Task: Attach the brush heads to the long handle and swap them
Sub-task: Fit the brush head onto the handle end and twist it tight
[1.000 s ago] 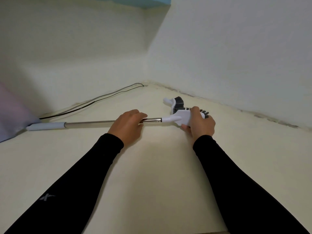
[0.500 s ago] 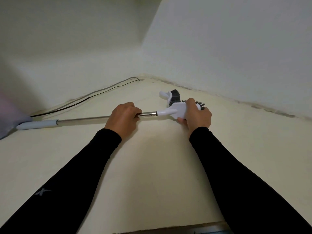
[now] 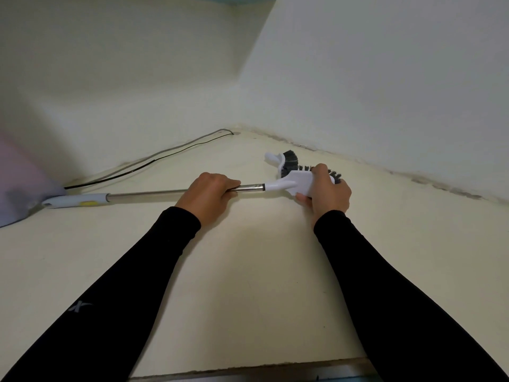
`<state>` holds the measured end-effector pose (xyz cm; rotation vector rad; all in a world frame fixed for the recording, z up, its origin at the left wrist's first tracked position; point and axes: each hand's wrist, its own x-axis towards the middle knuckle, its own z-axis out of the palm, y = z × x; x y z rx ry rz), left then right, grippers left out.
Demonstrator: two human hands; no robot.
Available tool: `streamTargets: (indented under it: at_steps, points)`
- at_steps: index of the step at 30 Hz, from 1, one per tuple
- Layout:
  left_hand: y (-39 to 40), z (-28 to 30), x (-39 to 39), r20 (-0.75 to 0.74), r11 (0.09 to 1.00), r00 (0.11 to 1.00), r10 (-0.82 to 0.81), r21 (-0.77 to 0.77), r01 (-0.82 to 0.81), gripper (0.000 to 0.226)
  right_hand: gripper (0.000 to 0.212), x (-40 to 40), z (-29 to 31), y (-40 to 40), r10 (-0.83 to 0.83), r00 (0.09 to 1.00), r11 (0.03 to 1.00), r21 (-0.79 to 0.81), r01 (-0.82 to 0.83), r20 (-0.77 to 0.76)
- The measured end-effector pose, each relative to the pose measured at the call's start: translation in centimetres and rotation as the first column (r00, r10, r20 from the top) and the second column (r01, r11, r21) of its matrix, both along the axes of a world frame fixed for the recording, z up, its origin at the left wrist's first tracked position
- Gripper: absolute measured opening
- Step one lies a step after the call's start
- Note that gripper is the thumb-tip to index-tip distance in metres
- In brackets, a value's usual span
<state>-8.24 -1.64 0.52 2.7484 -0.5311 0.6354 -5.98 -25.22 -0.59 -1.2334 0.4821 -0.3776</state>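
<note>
Steel shaft of long metal handle (image 3: 154,193) gripped by left hand (image 3: 208,195), fingers curled round it; right hand (image 3: 326,193) wrapped round white plastic brush head with dark bristles (image 3: 298,183) at handle's right end. Long axis left to right, head pointing right, grey grip end far left. Spare white brush head (image 3: 282,159) just behind, on cream floor (image 3: 248,271).

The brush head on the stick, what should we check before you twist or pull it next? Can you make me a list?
1. Left hand grips the long handle: ok.
2. Right hand grips the white brush head: ok.
3. Head's neck meets the handle's metal end: ok.
4. Joint fully locked: cannot tell.
5. Spare brush head within reach on the floor, behind the held one: ok.
6. Black cable lies apart from the handle: ok.
</note>
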Motion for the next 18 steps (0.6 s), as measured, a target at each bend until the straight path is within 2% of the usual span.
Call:
streamTargets:
  at_steps: [6,11,18]
  points:
    - [-0.1,-0.6,-0.3,-0.027,1.000,1.000,0.009,-0.006,-0.010,0.027,0.040,-0.2,0.2,0.2,-0.002,1.000,1.000,-0.015,0.002,-0.019]
    - [-0.7,-1.0,-0.5,0.000,0.999,0.999,0.043,-0.002,-0.043,0.049,0.040,-0.3,0.2,0.1,-0.002,1.000,1.000,-0.015,0.002,-0.020]
    - [-1.6,-0.8,-0.3,0.140,0.994,0.988,0.066,-0.099,-0.053,0.040,0.039,-0.4,0.1,0.2,-0.006,1.000,1.000,-0.006,0.006,-0.012]
